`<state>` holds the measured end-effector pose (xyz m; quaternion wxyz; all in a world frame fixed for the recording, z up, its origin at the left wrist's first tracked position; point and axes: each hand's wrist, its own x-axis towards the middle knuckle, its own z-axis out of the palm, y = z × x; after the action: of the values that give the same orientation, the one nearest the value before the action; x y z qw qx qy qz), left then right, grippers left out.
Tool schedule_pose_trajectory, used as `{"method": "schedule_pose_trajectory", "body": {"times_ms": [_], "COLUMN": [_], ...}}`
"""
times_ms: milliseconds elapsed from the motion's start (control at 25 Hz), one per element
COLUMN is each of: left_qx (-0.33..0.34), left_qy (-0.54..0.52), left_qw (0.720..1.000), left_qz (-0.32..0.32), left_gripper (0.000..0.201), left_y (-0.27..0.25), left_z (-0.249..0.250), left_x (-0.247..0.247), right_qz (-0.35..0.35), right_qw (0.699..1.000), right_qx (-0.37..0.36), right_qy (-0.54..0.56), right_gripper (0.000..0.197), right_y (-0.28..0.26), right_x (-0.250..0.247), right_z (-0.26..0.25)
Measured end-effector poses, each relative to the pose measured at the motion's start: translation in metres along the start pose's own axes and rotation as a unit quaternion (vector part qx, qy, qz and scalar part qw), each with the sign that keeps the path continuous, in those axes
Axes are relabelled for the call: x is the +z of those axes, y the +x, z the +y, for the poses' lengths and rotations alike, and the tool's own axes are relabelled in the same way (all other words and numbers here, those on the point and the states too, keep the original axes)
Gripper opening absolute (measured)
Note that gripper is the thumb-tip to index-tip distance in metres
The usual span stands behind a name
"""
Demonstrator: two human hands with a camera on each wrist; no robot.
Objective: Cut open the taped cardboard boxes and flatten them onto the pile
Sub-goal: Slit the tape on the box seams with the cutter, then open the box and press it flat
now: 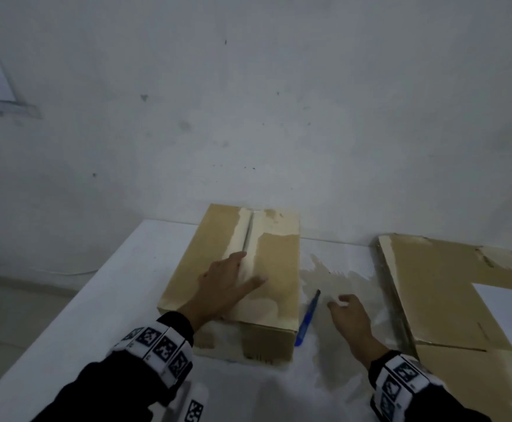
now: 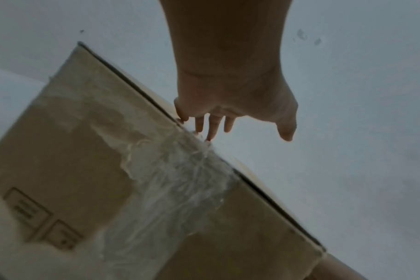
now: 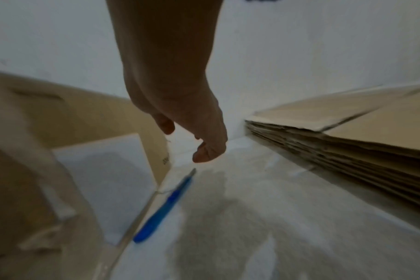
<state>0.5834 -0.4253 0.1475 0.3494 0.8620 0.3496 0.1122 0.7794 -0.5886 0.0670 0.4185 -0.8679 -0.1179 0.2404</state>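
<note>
Cardboard was the matter in hand: a closed box (image 1: 236, 278) stood on the white table (image 1: 96, 300), its top seam covered by clear tape (image 1: 250, 239) running away from the person. The left hand (image 1: 224, 284) was laid flat on the lid, fingers straight and spread beside the seam, gripping nothing. The right hand (image 1: 350, 315) was held just above the table, to the right of the box, with fingers loosely curled and nothing between them. A blue cutter (image 1: 308, 318) lay on the table between that hand and the box wall, its blade end pointed away towards the wall behind. Further right, the pile of flattened boxes (image 1: 449, 293) was stacked against the wall.

The step was judged to be the taking up of the cutter, with the tape not yet slit. It would be done well if the handle were grasped at the near blue end, well clear of the blade tip. The blade should then be drawn shallowly along the seam, so that only tape is parted. The bracing fingers lay very close to the seam and would best be shifted aside before any cut is made.
</note>
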Motion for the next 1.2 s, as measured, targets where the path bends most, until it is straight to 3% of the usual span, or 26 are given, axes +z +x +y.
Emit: {"method": "schedule_pose_trajectory", "body": {"times_ms": [80,160,200,280,400,440,480,520,560,600,640,680,800,920,1000,1080,1200], "left_qx": [-0.019,-0.013,0.000,0.017,-0.007,-0.016,-0.009,0.031,0.082,0.116,0.124,0.124,0.118,0.088,0.035,-0.051,-0.150], "left_qy": [-0.168,-0.292,-0.353,-0.449,-0.515,-0.517,-0.455,-0.302,-0.078,0.133,0.282,0.362,0.430,0.392,0.414,0.427,0.261], "left_qw": [0.985,0.954,0.934,0.893,0.856,0.855,0.890,0.953,0.993,0.982,0.947,0.919,0.895,0.908,0.894,0.892,0.953], "left_qz": [0.037,0.063,0.056,-0.001,-0.038,-0.028,-0.017,-0.016,-0.038,-0.065,-0.090,-0.097,-0.022,0.120,0.166,0.136,0.037], "left_gripper": [0.075,0.033,0.023,0.021,0.019,0.020,0.024,0.029,0.033,0.036,0.037,0.035,0.024,0.023,0.036,0.052,0.083], "left_y": [0.004,0.006,0.007,0.009,0.014,0.014,0.012,0.010,0.009,0.006,0.003,-0.001,-0.004,0.000,0.002,0.003,-0.002], "left_z": [0.017,0.043,0.057,0.080,0.079,0.072,0.061,0.048,0.032,0.019,0.009,0.006,0.017,0.031,0.025,0.000,-0.066], "left_x": [-0.007,-0.015,-0.020,-0.027,-0.025,-0.022,-0.020,-0.018,-0.017,-0.014,-0.013,-0.014,-0.027,-0.056,-0.075,-0.081,-0.061], "right_qz": [0.022,-0.026,-0.053,-0.062,-0.023,-0.006,0.015,0.033,0.052,0.071,0.089,0.104,0.128,0.051,0.005,0.001,0.005], "right_qw": [0.993,0.971,0.954,0.918,0.889,0.890,0.892,0.891,0.888,0.884,0.882,0.885,0.916,0.962,0.976,0.979,0.978], "right_qx": [-0.105,-0.230,-0.291,-0.381,-0.440,-0.439,-0.436,-0.434,-0.433,-0.433,-0.426,-0.410,-0.316,-0.183,-0.111,-0.072,-0.034], "right_qy": [0.050,0.053,0.057,0.090,0.125,0.122,0.122,0.131,0.146,0.162,0.179,0.195,0.209,0.195,0.189,0.193,0.203], "right_gripper": [0.049,0.073,0.085,0.095,0.075,0.066,0.059,0.053,0.048,0.045,0.043,0.039,0.016,0.023,0.022,0.020,0.021], "right_y": [-0.022,-0.047,-0.061,-0.076,-0.083,-0.083,-0.082,-0.081,-0.079,-0.076,-0.073,-0.070,-0.051,-0.031,-0.029,-0.032,-0.042], "right_x": [-0.001,0.002,0.005,0.011,0.011,0.009,0.006,0.002,-0.003,-0.009,-0.015,-0.022,-0.040,-0.048,-0.042,-0.031,-0.014], "right_z": [-0.034,-0.066,-0.079,-0.096,-0.104,-0.103,-0.100,-0.097,-0.091,-0.085,-0.079,-0.072,-0.042,-0.011,-0.002,0.000,-0.004]}}
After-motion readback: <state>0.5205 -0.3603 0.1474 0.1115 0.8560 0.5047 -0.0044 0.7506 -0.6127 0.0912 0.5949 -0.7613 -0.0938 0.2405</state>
